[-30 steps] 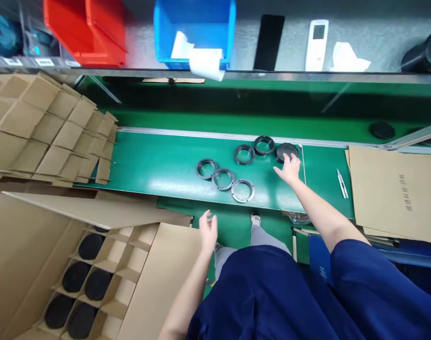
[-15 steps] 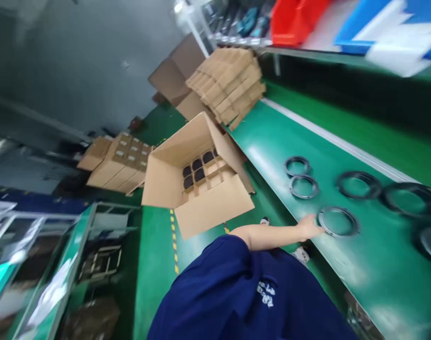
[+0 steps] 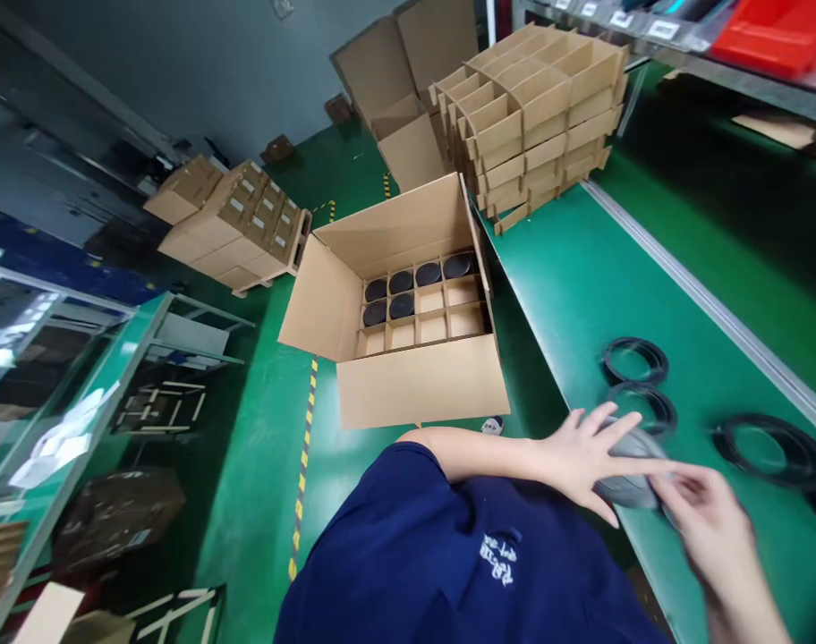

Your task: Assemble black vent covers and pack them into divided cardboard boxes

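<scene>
My left hand (image 3: pixel 586 461) lies with fingers spread across a dark round cap (image 3: pixel 628 478) at the near edge of the green bench (image 3: pixel 569 277). My right hand (image 3: pixel 707 519) is curled on the cap's right side, gripping it. Beyond the hands, black rings (image 3: pixel 636 360) (image 3: pixel 642 402) (image 3: pixel 770 447) lie flat on the bench. An open cardboard box (image 3: pixel 408 385) with a divider grid stands on the floor to the left; several cells at its far side hold black round caps (image 3: pixel 401 282).
A stack of cardboard divider grids (image 3: pixel 535 116) sits at the bench's far end. Flattened cartons (image 3: pixel 401 72) and a pallet of sealed boxes (image 3: pixel 233 224) stand on the green floor. A red bin (image 3: pixel 770 36) is on the upper shelf. Metal racks (image 3: pixel 79 394) fill the left.
My head has turned left, bringing the box and floor into view. My right hand has carried the dark cap from the far side to the near edge, where my left hand now rests on it.
</scene>
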{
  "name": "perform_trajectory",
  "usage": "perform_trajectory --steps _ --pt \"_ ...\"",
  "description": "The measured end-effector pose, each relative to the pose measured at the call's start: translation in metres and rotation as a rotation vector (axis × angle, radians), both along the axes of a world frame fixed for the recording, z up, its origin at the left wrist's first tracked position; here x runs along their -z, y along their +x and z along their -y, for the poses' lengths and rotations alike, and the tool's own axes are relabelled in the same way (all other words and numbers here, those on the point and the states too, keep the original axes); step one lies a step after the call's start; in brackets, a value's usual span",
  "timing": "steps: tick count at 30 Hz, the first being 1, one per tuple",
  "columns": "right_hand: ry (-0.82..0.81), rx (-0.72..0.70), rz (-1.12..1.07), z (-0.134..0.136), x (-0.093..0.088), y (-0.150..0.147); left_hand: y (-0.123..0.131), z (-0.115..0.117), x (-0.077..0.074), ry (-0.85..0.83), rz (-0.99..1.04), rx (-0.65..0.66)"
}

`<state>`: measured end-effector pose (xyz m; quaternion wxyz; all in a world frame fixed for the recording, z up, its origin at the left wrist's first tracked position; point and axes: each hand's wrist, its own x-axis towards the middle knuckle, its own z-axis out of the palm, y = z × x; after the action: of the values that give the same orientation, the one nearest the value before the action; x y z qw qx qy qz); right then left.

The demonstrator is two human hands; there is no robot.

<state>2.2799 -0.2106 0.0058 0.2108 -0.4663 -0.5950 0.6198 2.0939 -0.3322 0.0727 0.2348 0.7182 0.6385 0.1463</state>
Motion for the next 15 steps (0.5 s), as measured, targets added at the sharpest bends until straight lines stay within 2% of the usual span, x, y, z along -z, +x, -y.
perform_trajectory --steps 2,5,6,8,10,11,13,15 --pt "-0.069 -0.064 -0.062 0.02 -0.001 -0.057 -0.042 0.018 -0.005 -0.042 -0.071 -0.07" --pt "-0.112 -0.242 -0.121 0.046 -0.003 -0.153 -0.129 0.054 0.002 -0.057 -0.097 -0.266" --pt "-0.101 -0.301 -0.126 0.053 -0.005 -0.179 -0.163 0.067 0.006 -0.059 -0.102 -0.386" --pt "-0.072 -0.418 -0.111 0.063 -0.009 -0.218 -0.238 0.087 0.015 -0.077 -0.127 -0.71" --pt "-0.06 -0.541 -0.048 0.071 -0.01 -0.24 -0.315 0.1 0.026 -0.117 -0.173 -1.038" --pt "-0.066 -0.592 -0.005 0.074 -0.009 -0.245 -0.352 0.104 0.032 -0.143 -0.197 -1.152" --pt "-0.082 -0.646 0.085 0.083 -0.002 -0.246 -0.416 0.104 0.046 -0.211 -0.226 -1.261" --pt "-0.095 -0.625 0.171 0.094 0.007 -0.233 -0.46 0.095 0.06 -0.292 -0.222 -1.247"
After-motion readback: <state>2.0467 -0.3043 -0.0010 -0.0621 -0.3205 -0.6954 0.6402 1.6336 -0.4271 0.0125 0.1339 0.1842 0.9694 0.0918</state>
